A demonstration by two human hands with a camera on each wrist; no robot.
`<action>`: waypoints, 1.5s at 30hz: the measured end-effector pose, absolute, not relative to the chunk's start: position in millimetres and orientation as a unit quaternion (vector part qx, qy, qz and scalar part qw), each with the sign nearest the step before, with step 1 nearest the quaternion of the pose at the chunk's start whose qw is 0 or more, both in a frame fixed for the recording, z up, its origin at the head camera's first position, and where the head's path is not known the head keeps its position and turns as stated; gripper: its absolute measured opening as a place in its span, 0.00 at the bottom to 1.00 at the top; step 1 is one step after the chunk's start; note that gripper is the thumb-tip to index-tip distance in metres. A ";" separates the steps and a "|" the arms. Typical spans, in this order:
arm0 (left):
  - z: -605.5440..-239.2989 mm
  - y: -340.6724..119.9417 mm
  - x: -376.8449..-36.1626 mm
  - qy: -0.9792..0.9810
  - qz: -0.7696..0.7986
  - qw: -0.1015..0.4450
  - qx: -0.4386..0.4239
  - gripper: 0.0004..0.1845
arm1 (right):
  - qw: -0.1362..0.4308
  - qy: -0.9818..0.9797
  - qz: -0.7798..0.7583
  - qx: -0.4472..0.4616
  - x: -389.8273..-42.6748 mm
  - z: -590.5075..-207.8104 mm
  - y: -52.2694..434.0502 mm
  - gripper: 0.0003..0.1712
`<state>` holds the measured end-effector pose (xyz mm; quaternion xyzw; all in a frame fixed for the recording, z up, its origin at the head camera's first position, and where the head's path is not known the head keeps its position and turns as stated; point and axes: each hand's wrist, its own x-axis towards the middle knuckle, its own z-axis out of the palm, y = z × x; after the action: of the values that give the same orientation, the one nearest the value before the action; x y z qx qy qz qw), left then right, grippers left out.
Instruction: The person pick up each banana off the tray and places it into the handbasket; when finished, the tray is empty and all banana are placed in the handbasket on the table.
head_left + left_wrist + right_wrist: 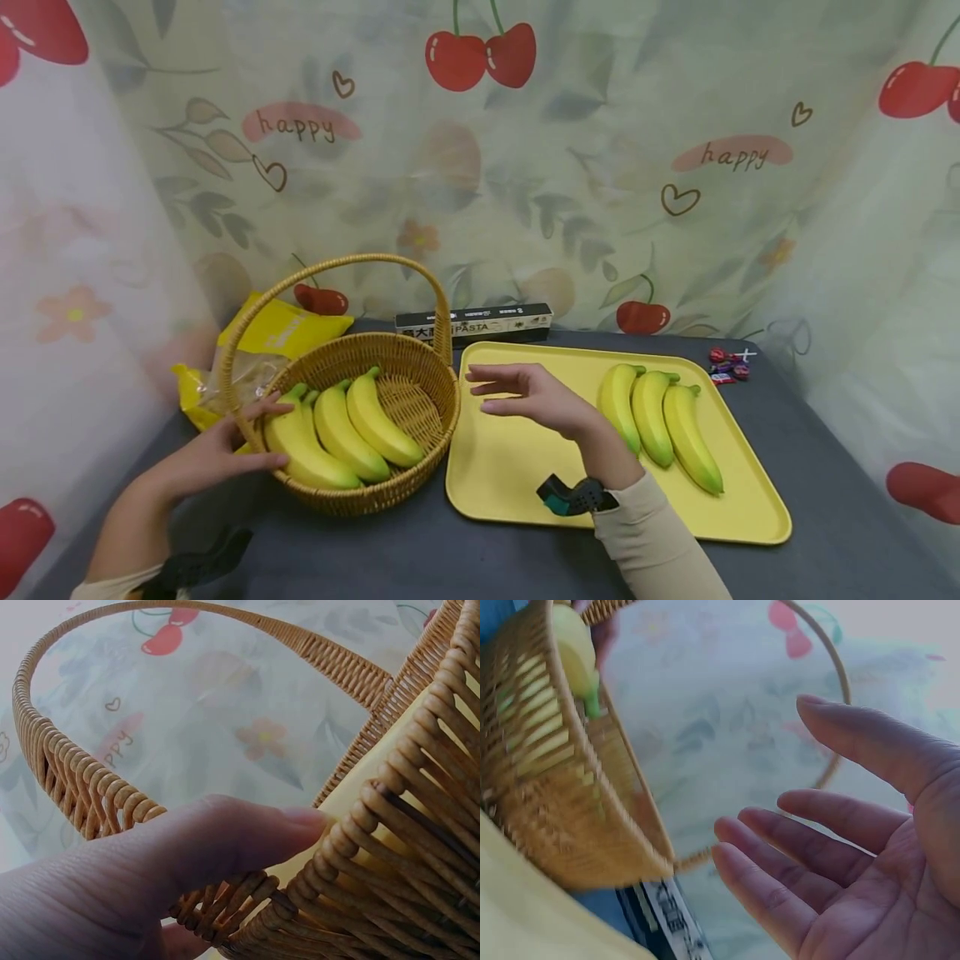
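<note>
A wicker basket [360, 497] with a tall arched handle [352, 262] holds several yellow bananas [345, 429] with green tips. At its left side, my left hand [217, 450] grips the rim by the foot of the handle; in the left wrist view the thumb [247, 829] lies across the woven edge. My right hand [536, 396] is held empty over the left part of a yellow tray [517, 492], fingers extended toward the basket. In the right wrist view its palm faces up and its fingers [810, 855] are spread. Three bananas [660, 417] lie side by side on the tray's right part.
Behind the basket lies a yellow plastic bag [288, 329]. A black and white pasta box [502, 323] stands along the back, by the printed curtain [487, 208]. Wrapped lollipops [729, 365] lie past the tray's far right corner on the dark tabletop [420, 558].
</note>
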<state>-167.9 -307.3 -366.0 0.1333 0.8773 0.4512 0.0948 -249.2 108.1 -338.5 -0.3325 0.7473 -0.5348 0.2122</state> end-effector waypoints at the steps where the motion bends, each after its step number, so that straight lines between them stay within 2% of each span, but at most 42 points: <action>1: -366.2 -307.5 -167.7 0.877 0.452 0.095 0.132 0.35 | 0.207 0.750 -0.539 -0.323 -249.0 -340.6 113.7 0.35; 14: -366.5 -309.4 -168.4 0.880 0.442 0.104 0.137 0.35 | 0.111 0.748 -0.631 -0.175 -256.4 -361.5 189.2 0.33; 20: -364.0 -308.2 -168.0 0.881 0.441 0.107 0.131 0.35 | 0.051 0.731 -0.676 -0.081 -265.1 -370.2 211.0 0.35; 28: -366.7 -307.7 -167.5 0.877 0.448 0.100 0.142 0.34 | 0.015 0.750 -0.661 0.033 -273.6 -385.4 230.2 0.33; 36: -367.0 -307.2 -167.5 0.877 0.448 0.102 0.139 0.35 | 0.013 0.795 -0.602 0.072 -281.2 -403.5 231.8 0.33; 45: -365.9 -307.5 -167.5 0.879 0.445 0.107 0.132 0.35 | 0.013 0.868 -0.495 0.015 -285.5 -418.9 229.3 0.34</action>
<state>-167.5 -307.5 -365.9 0.1320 0.8793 0.4449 0.1069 -285.5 229.3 -418.9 0.0155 0.8684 -0.4954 0.0133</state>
